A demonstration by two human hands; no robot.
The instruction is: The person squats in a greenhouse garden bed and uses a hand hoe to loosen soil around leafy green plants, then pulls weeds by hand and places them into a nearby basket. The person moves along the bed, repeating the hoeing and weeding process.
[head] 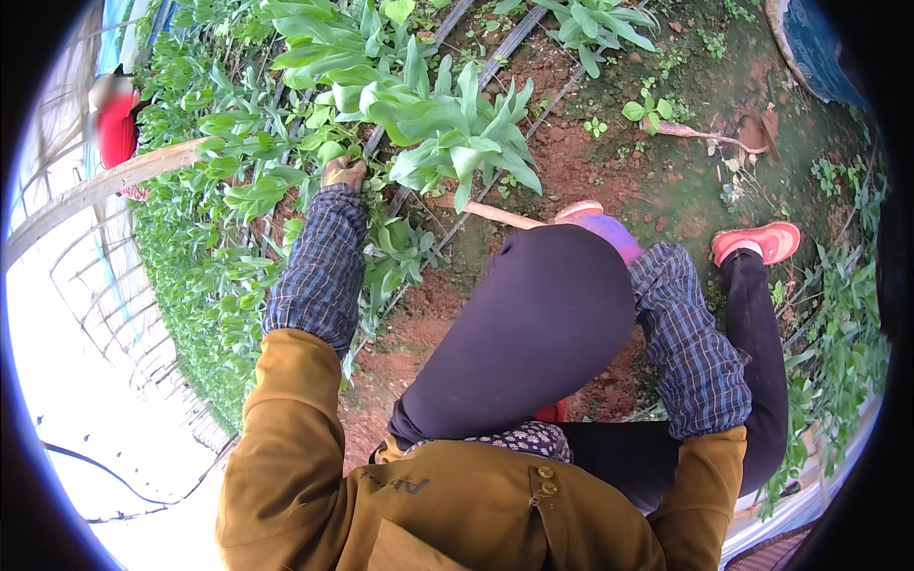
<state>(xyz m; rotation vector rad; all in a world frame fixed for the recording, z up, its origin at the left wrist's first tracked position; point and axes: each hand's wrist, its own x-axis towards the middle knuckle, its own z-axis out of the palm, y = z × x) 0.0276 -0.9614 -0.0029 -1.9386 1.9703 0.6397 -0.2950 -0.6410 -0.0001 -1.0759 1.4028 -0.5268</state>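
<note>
My left hand (345,173), in a soiled glove below a checked sleeve cover, reaches into the planted row. Its fingers are curled around the leafy stems of a low green plant (330,151); the fingertips are partly hidden by foliage. Beside it grow broad-leaved crop plants (457,135). My right hand (607,234), in a purple glove, is beyond my bent knee, which covers most of its fingers. A wooden tool handle (500,213) runs from the leaves towards that hand and passes behind the knee. Whether the hand grips it cannot be seen, and the tool's far end is hidden.
Dark drip lines (510,46) run along the row over reddish soil (400,335). A small rusty hoe (760,135) with a crooked wooden handle lies on the ground. Another person (116,128) in red is at the left. A curved pole (107,182) crosses there. Blue sheeting (821,50) hangs upper right.
</note>
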